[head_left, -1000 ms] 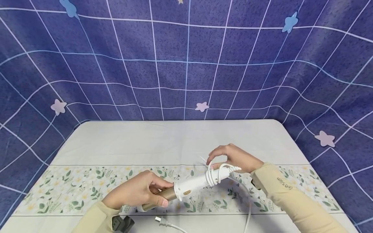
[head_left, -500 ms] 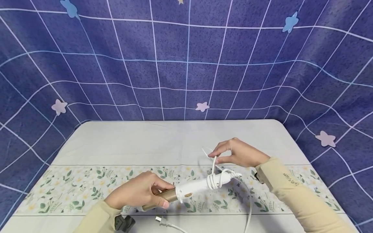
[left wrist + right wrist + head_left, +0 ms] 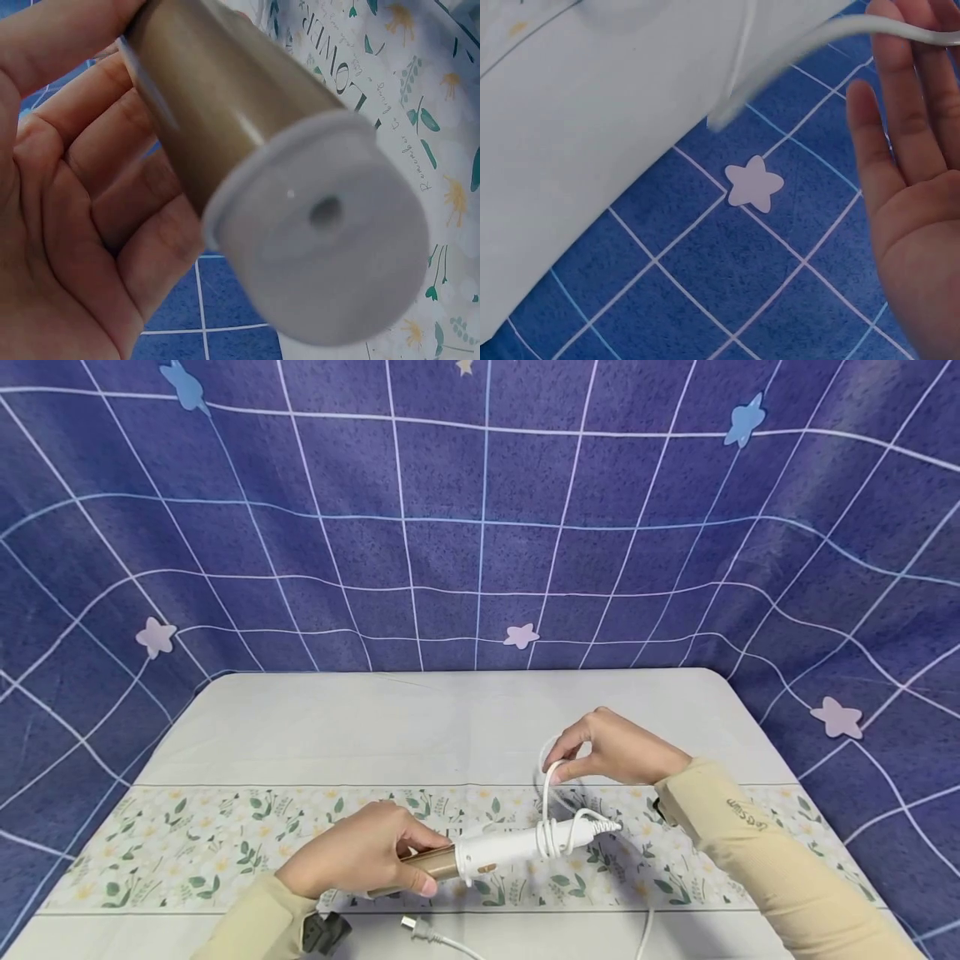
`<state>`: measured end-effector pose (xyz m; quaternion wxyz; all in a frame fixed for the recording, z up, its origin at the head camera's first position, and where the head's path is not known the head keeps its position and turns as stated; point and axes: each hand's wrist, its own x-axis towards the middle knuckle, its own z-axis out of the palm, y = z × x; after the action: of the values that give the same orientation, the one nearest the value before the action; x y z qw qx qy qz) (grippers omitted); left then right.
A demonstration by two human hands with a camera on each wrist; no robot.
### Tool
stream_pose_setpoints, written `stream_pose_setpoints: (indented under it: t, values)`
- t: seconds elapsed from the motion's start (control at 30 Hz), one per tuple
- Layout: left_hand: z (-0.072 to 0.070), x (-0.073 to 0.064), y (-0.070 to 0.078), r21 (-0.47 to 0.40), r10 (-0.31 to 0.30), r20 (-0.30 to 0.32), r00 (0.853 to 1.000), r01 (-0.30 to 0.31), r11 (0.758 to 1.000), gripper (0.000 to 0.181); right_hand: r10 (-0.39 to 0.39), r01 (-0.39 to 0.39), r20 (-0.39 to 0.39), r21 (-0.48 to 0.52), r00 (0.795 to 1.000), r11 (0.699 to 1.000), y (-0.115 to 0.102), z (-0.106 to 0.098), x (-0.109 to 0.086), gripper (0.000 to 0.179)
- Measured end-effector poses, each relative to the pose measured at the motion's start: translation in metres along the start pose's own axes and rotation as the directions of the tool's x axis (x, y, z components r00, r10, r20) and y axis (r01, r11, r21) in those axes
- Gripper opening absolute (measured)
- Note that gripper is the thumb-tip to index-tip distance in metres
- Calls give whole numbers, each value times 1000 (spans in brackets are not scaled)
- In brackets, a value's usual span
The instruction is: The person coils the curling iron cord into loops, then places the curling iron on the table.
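Note:
A white and gold curling iron (image 3: 508, 847) slants low over the flowered band of the tablecloth. My left hand (image 3: 369, 847) grips its gold barrel (image 3: 217, 82), thumb on the near side. In the left wrist view the barrel's white round end cap (image 3: 330, 232) faces the camera. Several turns of white cord (image 3: 553, 838) circle the handle near its ribbed cord end. From there the cord rises to my right hand (image 3: 611, 747), which pinches it between thumb and fingertips. In the right wrist view the cord (image 3: 855, 24) crosses the fingers.
The cord's two-prong plug (image 3: 420, 928) lies near the front edge of the white tablecloth (image 3: 360, 727). A further stretch of cord (image 3: 645, 935) runs off the front at right. A blue gridded curtain (image 3: 442, 552) with stars surrounds the table.
My right hand has lifted up and slightly right, drawing the cord away from the handle. The iron's handle end has dipped a little. My left hand keeps its grip, nearly still.

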<state>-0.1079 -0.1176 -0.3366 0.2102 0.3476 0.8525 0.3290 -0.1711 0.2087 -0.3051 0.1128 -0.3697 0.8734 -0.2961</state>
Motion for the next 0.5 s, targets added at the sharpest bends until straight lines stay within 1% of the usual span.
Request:
stream_pose_setpoints:
  t: [0.1, 0.17, 0.27, 0.33, 0.4, 0.5]
  values:
    - [0, 1, 0, 41, -4, -13, 1000, 4, 999, 39, 6, -6, 0, -10, 1000, 1000, -2, -2, 1, 19]
    - [0, 2, -1, 68, -4, -19, 1000, 5, 998, 39, -1, 1, 6, -41, 1000, 999, -5, -4, 1, 21]
    - [1, 4, -2, 99, 2, -26, 1000, 1, 995, 39, -22, 23, 12, -119, 1000, 993, -9, -5, 2, 21]
    - [2, 5, -3, 100, 0, -28, 1000, 3, 995, 38, -38, 39, 8, -166, 999, 985, -13, -4, 3, 21]
    - [2, 6, -3, 101, -2, -32, 999, 5, 995, 37, -58, 53, -19, -208, 998, 977, -15, -2, 4, 19]
    - [3, 7, -2, 107, -10, -42, 999, 14, 994, 38, -116, 91, -81, -258, 990, 962, -16, 0, 7, 13]
